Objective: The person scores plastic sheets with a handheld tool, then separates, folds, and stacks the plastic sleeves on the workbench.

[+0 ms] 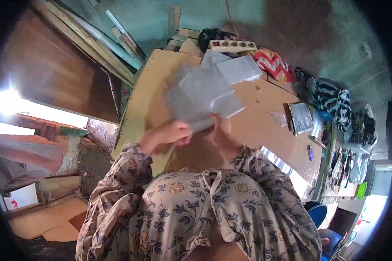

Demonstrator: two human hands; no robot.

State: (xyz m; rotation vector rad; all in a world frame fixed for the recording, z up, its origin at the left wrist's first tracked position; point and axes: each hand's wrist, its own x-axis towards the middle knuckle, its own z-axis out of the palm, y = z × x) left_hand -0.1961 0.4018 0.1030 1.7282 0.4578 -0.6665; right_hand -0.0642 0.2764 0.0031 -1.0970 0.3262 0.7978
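Observation:
A translucent plastic bag (191, 111), blurred by motion, spreads out in front of me above the table. My right hand (222, 132) grips its near edge, thumb on top. Curled at the bag's near left corner is my left hand (174, 133); its fingers are closed, and the corner seems pinched in them, though blur hides the exact grip. Beyond lie more flat clear plastic bags (238, 69), overlapping one another near the table's far edge. Where the held bag ends and those behind it begin is hard to make out.
The wooden table (257, 117) carries a dark-edged pack (300, 117) and a purple marker-like object (310, 153) at the right. A power strip (233, 45) and red-white cloth (273, 64) lie at the back. Boards (91, 41) lean at the upper left.

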